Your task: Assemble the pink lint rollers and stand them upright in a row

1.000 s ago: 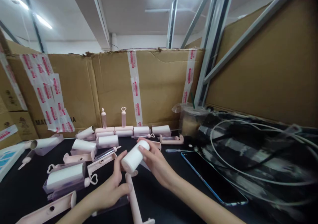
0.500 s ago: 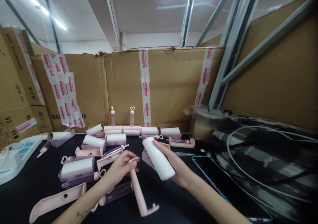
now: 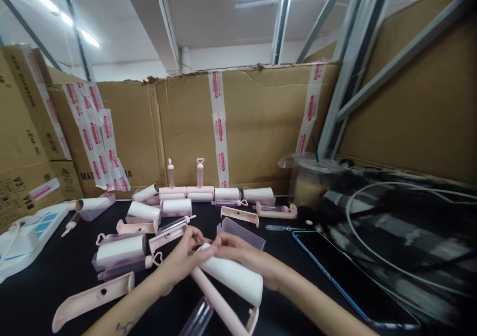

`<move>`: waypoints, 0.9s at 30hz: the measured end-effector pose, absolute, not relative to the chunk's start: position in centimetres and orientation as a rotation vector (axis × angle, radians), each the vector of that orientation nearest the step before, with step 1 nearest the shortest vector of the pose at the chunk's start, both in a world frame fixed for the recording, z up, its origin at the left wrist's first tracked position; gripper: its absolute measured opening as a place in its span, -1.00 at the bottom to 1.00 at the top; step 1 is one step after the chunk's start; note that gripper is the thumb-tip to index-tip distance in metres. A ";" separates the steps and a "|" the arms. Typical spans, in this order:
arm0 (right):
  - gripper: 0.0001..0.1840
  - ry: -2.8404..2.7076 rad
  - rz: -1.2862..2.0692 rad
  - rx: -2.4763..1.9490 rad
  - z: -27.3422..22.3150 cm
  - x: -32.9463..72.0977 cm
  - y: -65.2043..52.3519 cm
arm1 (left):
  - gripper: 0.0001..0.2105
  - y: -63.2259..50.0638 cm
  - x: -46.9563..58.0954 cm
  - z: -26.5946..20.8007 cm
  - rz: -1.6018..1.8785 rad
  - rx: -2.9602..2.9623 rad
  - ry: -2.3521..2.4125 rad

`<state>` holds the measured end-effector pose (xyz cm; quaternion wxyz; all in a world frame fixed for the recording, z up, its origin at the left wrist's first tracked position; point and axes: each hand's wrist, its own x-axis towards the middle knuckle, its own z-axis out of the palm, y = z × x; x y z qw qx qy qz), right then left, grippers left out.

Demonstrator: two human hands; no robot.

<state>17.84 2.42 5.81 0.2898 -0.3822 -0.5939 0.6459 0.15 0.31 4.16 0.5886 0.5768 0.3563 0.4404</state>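
My left hand (image 3: 188, 256) is closed on the upper end of a pale pink roller holder (image 3: 220, 301), a long bar with a bent arm at its lower end. My right hand (image 3: 246, 259) wraps the far side of a white lint roll (image 3: 233, 279). The roll lies alongside the bar, its upper end against the holder's top where the fingers of both hands meet. How roll and holder join there is hidden by the fingers. Beneath them a clear tube (image 3: 197, 318) lies on the black table. A translucent purple case (image 3: 242, 232) sits behind my right hand.
Several white rolls in clear cases (image 3: 119, 254) and pink covers (image 3: 93, 301) lie at left and behind. Two pink heart-topped handles (image 3: 200, 173) stand upright at the back. A phone (image 3: 350, 276), a drink cup (image 3: 313, 182) and cables (image 3: 372, 192) are at right, a power strip (image 3: 48, 226) at left.
My right hand has brought the roll down and left against the holder in my left hand. The two hands now meet, and the purple case behind them shows more fully.
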 end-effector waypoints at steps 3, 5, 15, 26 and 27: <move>-0.62 -1.524 1.716 -1.015 5.2 17.0 1.7 | -0.53 -0.2 0.8 4.3 1.020 1.398 0.857; -0.60 -1.424 1.743 -1.014 5.1 16.7 1.5 | -0.60 -0.3 1.1 4.3 1.020 1.383 0.871; -0.41 -1.479 1.667 -0.849 5.9 17.7 2.5 | -0.62 0.8 -0.3 5.6 1.500 0.915 0.855; -0.59 -1.556 1.524 -0.841 6.5 17.3 1.9 | -0.67 1.4 -0.4 4.0 1.549 0.762 0.859; -0.60 -1.552 1.505 -0.858 6.5 17.3 2.0 | -0.66 1.5 -0.5 3.8 1.532 0.733 0.864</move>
